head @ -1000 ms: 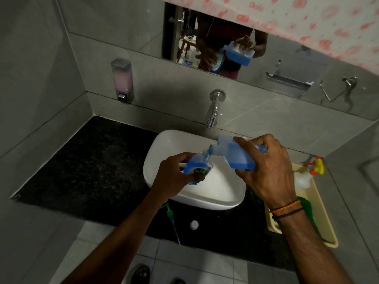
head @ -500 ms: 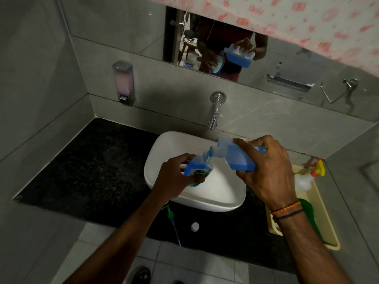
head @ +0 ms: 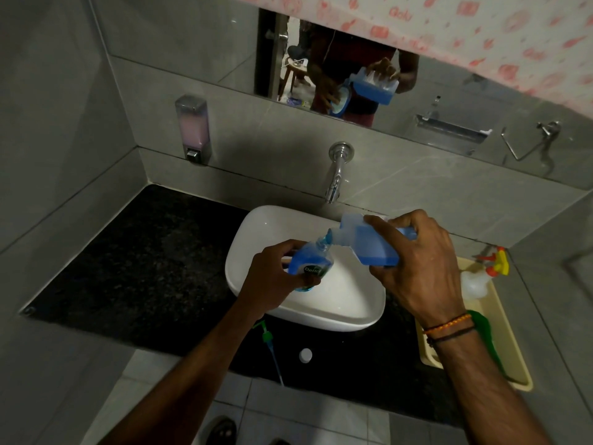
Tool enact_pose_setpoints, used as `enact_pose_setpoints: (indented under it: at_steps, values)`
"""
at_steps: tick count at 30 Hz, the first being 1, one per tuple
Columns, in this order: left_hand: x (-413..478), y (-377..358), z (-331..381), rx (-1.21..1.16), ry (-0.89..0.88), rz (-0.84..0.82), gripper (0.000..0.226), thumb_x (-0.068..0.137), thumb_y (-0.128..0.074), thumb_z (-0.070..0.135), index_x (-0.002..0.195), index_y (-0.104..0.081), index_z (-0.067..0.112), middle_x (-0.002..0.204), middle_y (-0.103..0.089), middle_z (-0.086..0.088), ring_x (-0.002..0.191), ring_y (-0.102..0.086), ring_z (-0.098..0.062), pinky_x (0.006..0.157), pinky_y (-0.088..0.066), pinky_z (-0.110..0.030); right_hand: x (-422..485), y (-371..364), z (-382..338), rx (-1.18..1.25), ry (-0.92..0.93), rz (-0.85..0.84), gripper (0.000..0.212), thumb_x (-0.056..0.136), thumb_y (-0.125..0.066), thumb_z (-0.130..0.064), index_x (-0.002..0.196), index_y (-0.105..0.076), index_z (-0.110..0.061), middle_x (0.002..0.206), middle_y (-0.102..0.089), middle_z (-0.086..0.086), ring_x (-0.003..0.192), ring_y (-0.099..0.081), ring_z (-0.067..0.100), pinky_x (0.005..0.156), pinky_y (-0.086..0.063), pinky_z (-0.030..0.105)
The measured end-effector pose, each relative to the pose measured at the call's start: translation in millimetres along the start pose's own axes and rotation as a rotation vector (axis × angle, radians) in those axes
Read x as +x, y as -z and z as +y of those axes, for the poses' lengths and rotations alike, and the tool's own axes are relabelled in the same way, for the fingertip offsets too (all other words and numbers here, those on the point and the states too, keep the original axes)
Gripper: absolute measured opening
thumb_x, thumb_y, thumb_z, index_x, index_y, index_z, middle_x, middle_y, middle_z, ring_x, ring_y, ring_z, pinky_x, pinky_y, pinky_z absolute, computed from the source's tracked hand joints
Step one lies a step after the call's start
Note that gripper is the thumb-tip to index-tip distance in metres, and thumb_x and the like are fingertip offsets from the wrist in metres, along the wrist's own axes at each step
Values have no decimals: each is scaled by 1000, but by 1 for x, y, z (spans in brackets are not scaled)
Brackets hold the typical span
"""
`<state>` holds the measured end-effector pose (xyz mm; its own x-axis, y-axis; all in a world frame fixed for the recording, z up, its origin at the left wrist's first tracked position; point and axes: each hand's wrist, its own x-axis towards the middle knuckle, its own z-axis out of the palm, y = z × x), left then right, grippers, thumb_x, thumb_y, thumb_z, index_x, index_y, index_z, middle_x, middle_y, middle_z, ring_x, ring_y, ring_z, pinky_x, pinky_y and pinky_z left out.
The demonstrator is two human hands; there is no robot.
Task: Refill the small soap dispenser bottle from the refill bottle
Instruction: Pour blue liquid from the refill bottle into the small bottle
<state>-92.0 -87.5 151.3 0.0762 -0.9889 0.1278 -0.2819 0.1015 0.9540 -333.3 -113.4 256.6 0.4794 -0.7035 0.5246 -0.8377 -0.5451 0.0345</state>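
Over the white basin, my left hand grips the small soap dispenser bottle, blue with a green label, its neck open and leaning right. My right hand holds the larger refill bottle, half full of blue liquid, tipped on its side. Its spout meets the small bottle's mouth and blue liquid passes between them. The green pump head with its long tube and a white cap lie on the black counter in front of the basin.
A chrome tap juts from the wall above the basin. A wall soap dispenser hangs at the left. A yellow tray at the right holds a spray bottle and something green. The mirror reflects both bottles.
The view has tilted slightly, so everything sits a little lower in frame. Both hands keep the bottles mouth to mouth in much the same pose.
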Motion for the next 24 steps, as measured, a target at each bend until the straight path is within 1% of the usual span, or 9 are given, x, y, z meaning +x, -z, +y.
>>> enact_pose_setpoints:
  at_steps: [7, 11, 15, 18, 24]
  values:
    - [2, 2, 0, -8, -6, 0, 56, 70, -89, 36, 119, -65, 27, 105, -71, 19, 97, -64, 8, 76, -53, -9, 3, -1, 0, 12, 11, 23, 78, 65, -87, -30, 137, -59, -27, 108, -47, 5, 95, -50, 30, 77, -43, 42]
    - [3, 2, 1, 0, -6, 0, 56, 70, -88, 36, 120, -65, 25, 106, -72, 15, 97, -64, 5, 77, -53, -10, 4, -3, 0, 10, 11, 15, 80, 64, -88, -32, 138, -57, -27, 109, -47, 6, 96, -50, 30, 78, -43, 42]
    - [4, 3, 0, 12, -5, 0, 56, 70, -88, 37, 120, -65, 25, 104, -70, 17, 95, -66, 3, 76, -53, -10, 5, -4, 2, 6, 15, 14, 81, 63, -89, -31, 138, -58, -26, 108, -48, 6, 96, -50, 31, 78, -44, 43]
    - [6, 2, -1, 17, -5, -2, 56, 71, -88, 36, 120, -65, 23, 105, -71, 15, 96, -66, 1, 79, -54, -11, 6, -4, 2, 12, 10, 11, 81, 63, -89, -31, 138, -57, -27, 108, -48, 6, 96, -50, 30, 77, -45, 44]
    - [8, 3, 0, 18, -2, -6, 56, 70, -89, 35, 119, -64, 26, 106, -71, 14, 96, -64, 6, 78, -52, -9, 9, -6, 3, 3, 14, 9, 83, 63, -88, -33, 139, -54, -29, 108, -47, 5, 96, -49, 31, 78, -44, 44]
